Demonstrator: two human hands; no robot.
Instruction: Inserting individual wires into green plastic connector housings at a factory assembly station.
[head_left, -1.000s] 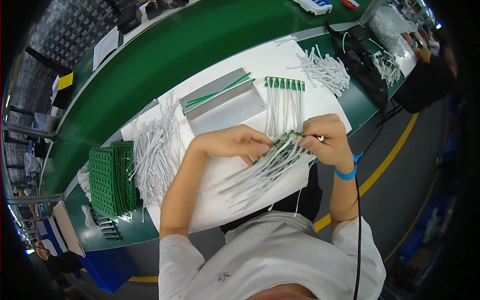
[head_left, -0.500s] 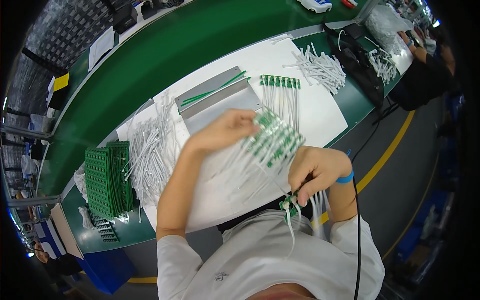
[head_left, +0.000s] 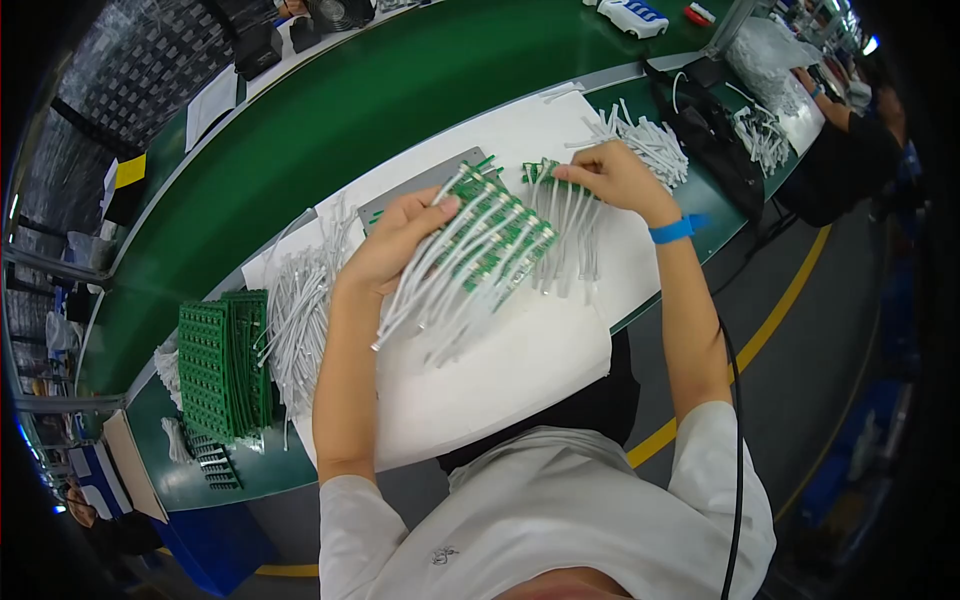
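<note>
Bundle of wired green boards (head_left: 480,250), light and floppy, is clasped by left hand (head_left: 400,240); right hand (head_left: 610,175) apparently pinches another row (head_left: 560,215) at board ends.

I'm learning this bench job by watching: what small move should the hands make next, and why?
Probably lower the left hand and lay its fan of small green circuit boards with white wire leads on the white paper sheet, beside the row the right hand is touching: the fan is held above bare paper.
</note>
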